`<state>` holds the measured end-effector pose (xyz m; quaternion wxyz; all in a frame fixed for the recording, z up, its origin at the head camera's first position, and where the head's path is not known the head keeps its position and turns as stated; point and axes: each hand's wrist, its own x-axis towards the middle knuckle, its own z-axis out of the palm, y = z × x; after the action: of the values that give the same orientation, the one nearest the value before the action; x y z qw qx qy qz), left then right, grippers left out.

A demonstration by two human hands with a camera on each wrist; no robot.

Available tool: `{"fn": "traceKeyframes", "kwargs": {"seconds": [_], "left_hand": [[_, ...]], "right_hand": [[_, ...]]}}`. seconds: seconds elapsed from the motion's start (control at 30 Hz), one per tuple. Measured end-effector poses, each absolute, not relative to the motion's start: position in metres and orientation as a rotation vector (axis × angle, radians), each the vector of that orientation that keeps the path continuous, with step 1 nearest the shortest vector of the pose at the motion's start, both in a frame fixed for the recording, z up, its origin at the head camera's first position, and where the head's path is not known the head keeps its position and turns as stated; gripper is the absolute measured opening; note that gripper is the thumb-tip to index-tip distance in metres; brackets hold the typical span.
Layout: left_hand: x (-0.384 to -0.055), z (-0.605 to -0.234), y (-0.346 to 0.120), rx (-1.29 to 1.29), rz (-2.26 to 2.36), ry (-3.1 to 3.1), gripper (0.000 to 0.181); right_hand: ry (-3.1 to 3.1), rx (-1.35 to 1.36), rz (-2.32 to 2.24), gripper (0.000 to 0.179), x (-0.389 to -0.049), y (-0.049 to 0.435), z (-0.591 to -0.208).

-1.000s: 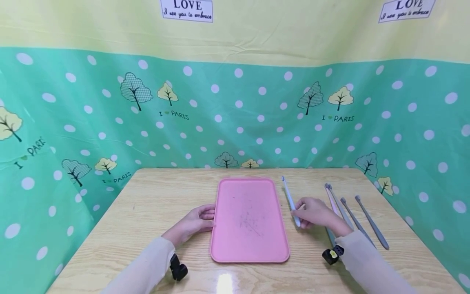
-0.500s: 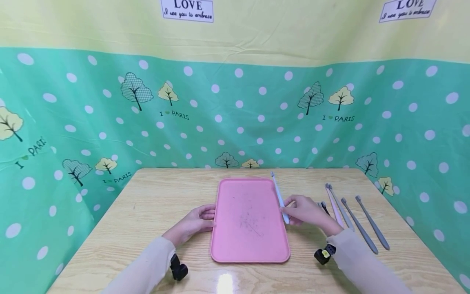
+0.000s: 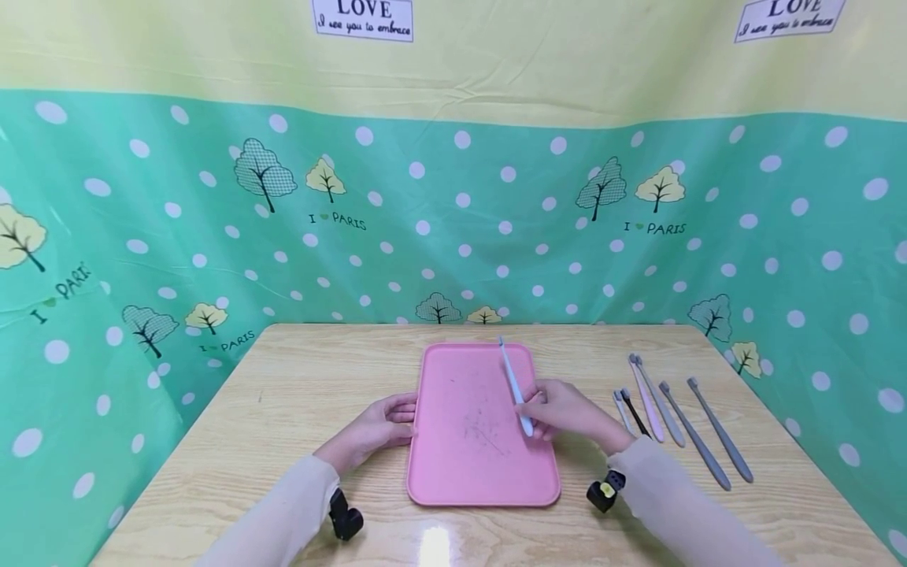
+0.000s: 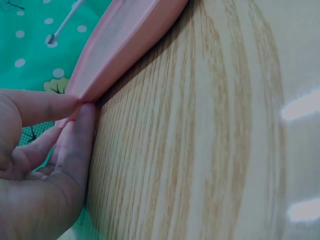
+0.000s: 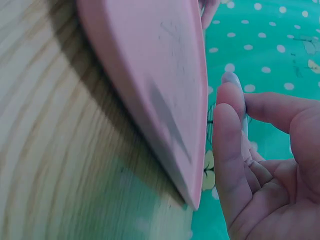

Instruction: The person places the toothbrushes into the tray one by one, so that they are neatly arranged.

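Observation:
A pink rectangular tray (image 3: 468, 472) lies on the wooden table. At its left edge my left hand (image 3: 375, 431) holds the rim between thumb and fingers, seen closely in the left wrist view. My right hand (image 3: 563, 409) pinches a light blue toothbrush (image 3: 511, 376) near the handle's end, thumb against fingers. This brush is over the tray's right half, its head pointing away towards the far edge. In the right wrist view the toothbrush handle (image 5: 231, 78) sticks out past the fingertips, and a shadow falls on the tray, so the brush appears raised above it.
To the right of the tray lie several more toothbrushes, including a pink one (image 3: 647, 398), a black one (image 3: 634, 411) and a grey one (image 3: 720, 429). A green and yellow patterned cloth (image 3: 453, 220) hangs behind the table (image 3: 319, 354) and at both sides.
My right hand has moved left, carrying the light blue toothbrush from the table right of the tray to over the tray. My left hand stays at the tray's left rim.

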<state>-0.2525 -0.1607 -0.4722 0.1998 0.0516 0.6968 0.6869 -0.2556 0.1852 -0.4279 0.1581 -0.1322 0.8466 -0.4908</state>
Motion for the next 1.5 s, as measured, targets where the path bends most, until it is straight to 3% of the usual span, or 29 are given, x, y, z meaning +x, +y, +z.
{"fn": "traceKeyframes", "kwargs": {"seconds": [0.93,1.5], "left_hand": [[-0.25,-0.468,-0.157,0.128,1.906,1.969,0.07],[-0.252,-0.469,-0.159,0.105,1.888,1.979,0.07]], "right_hand": [[2.17,-0.433,-1.416,0.022,-0.253,0.114,-0.449],[2.111,-0.386,-1.442,0.022,-0.268,0.083,-0.451]]}}
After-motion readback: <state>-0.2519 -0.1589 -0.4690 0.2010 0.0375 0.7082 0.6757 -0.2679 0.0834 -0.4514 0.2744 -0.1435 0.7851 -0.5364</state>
